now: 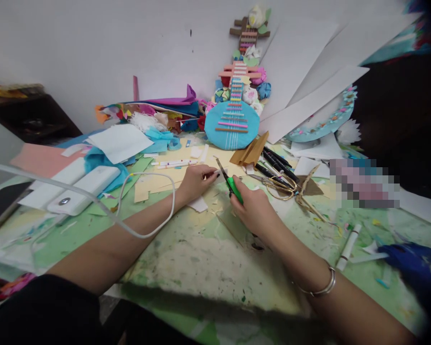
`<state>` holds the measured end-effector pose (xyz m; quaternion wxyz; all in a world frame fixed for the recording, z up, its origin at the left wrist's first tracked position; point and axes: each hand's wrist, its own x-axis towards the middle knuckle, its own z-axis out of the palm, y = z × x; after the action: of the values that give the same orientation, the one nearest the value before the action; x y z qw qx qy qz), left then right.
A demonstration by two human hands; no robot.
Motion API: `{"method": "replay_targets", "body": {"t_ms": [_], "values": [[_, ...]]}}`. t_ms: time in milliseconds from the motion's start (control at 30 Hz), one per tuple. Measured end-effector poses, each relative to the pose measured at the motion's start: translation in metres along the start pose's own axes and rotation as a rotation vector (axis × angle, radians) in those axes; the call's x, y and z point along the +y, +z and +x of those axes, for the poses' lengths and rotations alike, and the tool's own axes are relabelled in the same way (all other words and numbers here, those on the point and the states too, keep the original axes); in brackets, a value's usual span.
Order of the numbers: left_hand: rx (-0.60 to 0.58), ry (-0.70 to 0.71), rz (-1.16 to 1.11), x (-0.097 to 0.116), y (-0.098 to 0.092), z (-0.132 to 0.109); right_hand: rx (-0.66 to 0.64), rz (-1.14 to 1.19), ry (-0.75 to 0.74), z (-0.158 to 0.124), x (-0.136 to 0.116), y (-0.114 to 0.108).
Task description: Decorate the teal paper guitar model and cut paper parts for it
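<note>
In the head view my left hand [197,183] is closed, pinching a small piece of white paper [222,173] between thumb and finger. My right hand [253,203] is wrapped round the green handle of a utility knife [233,186]. The knife's long blade points up and to the left, close beside the paper; I cannot tell if it touches it. Under both hands lies a stained, pale work board [201,258]. Small paper scraps [198,204] lie near my left wrist.
A blue paper lute [232,127] leans on the wall. Black pens [278,163], gold-handled scissors [280,188] and a white marker [349,247] lie to the right. A white power bank [84,190] is at left, its white cable [129,229] looping over my left forearm.
</note>
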<state>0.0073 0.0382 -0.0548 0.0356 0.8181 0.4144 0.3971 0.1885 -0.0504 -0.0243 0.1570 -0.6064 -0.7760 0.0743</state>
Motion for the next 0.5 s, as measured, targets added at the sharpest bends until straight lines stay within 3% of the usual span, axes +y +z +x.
{"method": "replay_targets", "body": {"t_ms": [500], "values": [[0.005,0.003,-0.024,0.0010,-0.0004,0.0011,-0.015,0.160,0.018,0.0014,-0.0001,-0.0001]]}}
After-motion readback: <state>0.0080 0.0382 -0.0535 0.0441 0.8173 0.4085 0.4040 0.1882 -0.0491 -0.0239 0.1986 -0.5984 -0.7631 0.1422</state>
